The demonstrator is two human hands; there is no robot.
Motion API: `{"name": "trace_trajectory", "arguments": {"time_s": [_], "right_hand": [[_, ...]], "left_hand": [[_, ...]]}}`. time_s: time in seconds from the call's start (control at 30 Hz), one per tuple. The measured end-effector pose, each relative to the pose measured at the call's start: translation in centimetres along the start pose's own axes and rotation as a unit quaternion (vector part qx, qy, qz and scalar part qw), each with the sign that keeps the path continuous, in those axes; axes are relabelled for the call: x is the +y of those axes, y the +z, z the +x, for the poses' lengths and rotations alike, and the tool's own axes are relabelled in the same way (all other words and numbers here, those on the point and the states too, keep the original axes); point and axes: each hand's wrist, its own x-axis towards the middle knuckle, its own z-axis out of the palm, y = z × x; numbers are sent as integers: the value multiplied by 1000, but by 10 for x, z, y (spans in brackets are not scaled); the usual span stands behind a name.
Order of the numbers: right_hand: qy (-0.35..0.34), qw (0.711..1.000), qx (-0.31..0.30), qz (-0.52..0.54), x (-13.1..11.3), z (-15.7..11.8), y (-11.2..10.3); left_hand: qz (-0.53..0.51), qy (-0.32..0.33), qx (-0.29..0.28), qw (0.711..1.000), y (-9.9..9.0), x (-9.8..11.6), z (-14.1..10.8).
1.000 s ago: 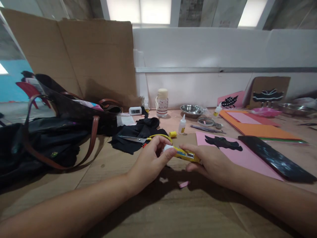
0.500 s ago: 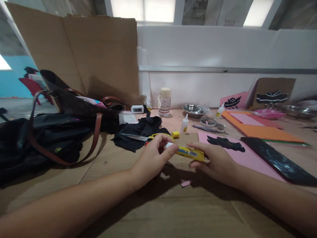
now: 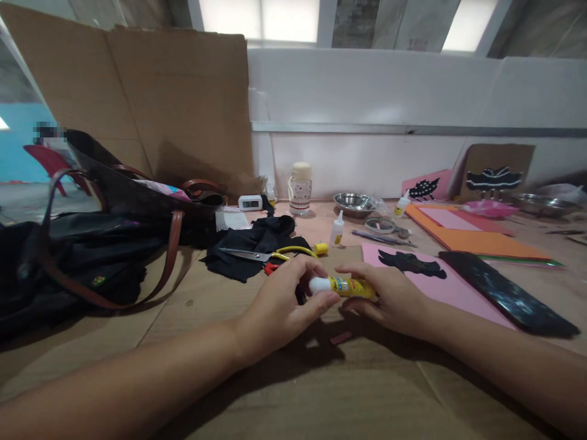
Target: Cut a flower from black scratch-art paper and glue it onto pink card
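Observation:
A yellow glue stick [image 3: 351,287] with a bare white end lies level between my two hands, above the cardboard-covered table. Round its right end, the thumb and fingers of my right hand [image 3: 394,296] are closed. My left hand [image 3: 293,293] is curled about the white end, its thumb along the lower side; some of its fingers are hidden. Just behind, a yellow cap [image 3: 321,249] sits on the table. Scissors [image 3: 261,255] with yellow and red handles rest on black cloth [image 3: 229,244]. Beneath the hands is a small pink paper scrap [image 3: 341,337].
On the right, a black cut-out [image 3: 411,264] lies on pink paper [image 3: 458,296] beside a dark phone-like slab [image 3: 509,293]. Glue bottles [image 3: 337,231], a metal bowl [image 3: 353,205] and a drink bottle [image 3: 301,189] stand behind. A handbag [image 3: 137,195] fills the left.
The glue stick has turned, so its white end shows more and its printed label faces differently. My left hand has opened slightly around that end. The view has shifted a little.

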Motion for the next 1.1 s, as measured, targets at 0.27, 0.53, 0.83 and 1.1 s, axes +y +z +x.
{"name": "trace_trajectory", "arguments": {"time_s": [0.27,0.53,0.83,1.1], "right_hand": [[-23,998,-61,-19,-2,1,2],[3,994,-108,12,-6,1,1],[-10,997,-72,20,-5,2,-1],[6,989,-127,74,-2,3,3]], "left_hand": [[-45,-26,1,999,2,2,1],[5,42,4,999,-2,7,-1],[-8,16,-8,1000,2,6,-2],[7,104,-11,994,1,5,-5]]}}
